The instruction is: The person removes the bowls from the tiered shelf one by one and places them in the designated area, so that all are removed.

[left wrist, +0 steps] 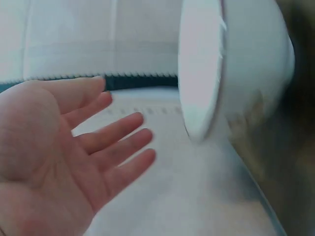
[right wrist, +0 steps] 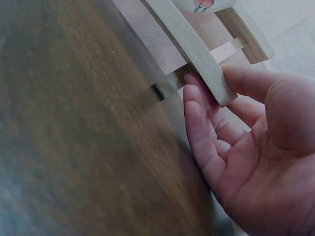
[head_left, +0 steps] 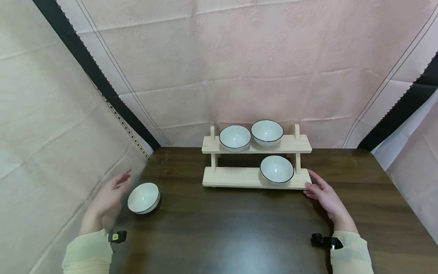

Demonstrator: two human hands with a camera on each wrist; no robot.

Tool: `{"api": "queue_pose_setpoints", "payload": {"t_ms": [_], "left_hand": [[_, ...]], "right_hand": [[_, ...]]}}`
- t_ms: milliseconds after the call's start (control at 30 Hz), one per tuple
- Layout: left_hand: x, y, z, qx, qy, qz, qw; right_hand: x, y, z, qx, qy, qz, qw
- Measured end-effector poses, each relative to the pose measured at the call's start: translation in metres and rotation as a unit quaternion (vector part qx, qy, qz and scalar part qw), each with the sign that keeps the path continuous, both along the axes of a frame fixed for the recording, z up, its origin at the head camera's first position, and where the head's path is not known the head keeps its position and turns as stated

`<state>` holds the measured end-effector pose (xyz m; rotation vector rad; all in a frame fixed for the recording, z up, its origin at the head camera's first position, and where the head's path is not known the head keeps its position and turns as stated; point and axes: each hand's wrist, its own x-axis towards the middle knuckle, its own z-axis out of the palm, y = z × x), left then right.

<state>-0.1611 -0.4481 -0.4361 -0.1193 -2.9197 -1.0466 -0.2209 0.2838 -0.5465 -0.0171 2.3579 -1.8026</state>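
Observation:
My right hand holds the right front corner of a two-tier pale wooden shelf. In the right wrist view the thumb lies over the lower board and the fingers reach beneath it. On the far left my left hand is off the table with fingers spread and relaxed, holding nothing. Just right of it sits a white bowl with a dark rim, tilted towards the hand in the head view. The left wrist view shows this bowl beside the fingertips, a gap between them.
Two white bowls, a left one and a right one, stand on the upper tier. Another bowl is on the lower tier, towards the right. The dark wooden table ends at a pale cloth backdrop.

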Motion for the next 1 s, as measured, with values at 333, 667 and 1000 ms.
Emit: {"api": "queue_pose_setpoints", "payload": {"t_ms": [333, 667, 1000], "left_hand": [[-0.023, 0.069, 0.009, 0.067, 0.152, 0.011, 0.9861], [-0.043, 0.147, 0.006, 0.172, 0.194, -0.004, 0.9657], [-0.054, 0.226, -0.004, 0.244, 0.127, -0.065, 0.9593]], "right_hand": [[-0.001, 0.002, -0.001, 0.0, -0.009, -0.001, 1.0], [0.0, 0.004, -0.005, 0.003, -0.015, -0.003, 0.9999], [0.001, 0.002, -0.003, 0.006, -0.012, -0.002, 0.9999]]}}
